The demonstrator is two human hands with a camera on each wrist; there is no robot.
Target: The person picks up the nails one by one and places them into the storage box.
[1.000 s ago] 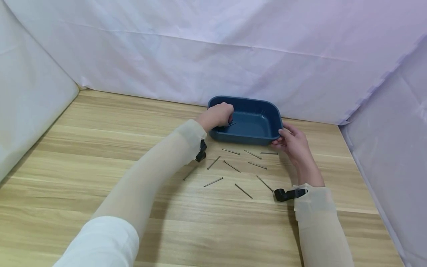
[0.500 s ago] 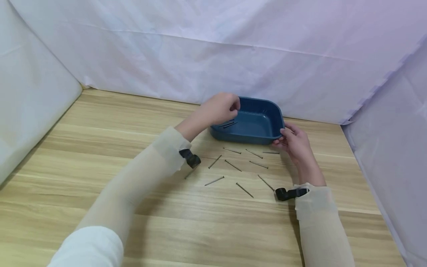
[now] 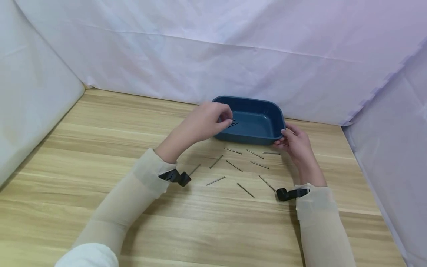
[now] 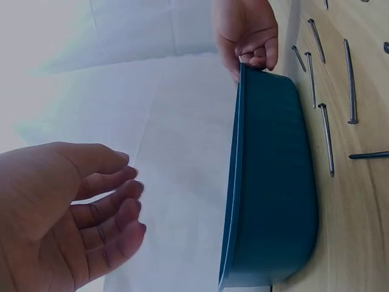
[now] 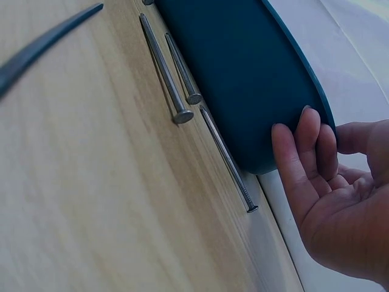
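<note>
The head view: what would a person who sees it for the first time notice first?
The dark blue plastic tray at the far side of the wooden table stands out first, with the right hand holding its near right corner. The left hand hovers at the tray's left edge, fingers loosely curled and holding nothing. In front of the tray, loose steel nails lie scattered on the wood.

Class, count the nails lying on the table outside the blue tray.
10: three nails just before the tray, four mid-row, three nearest the person; others may be hidden.
</note>
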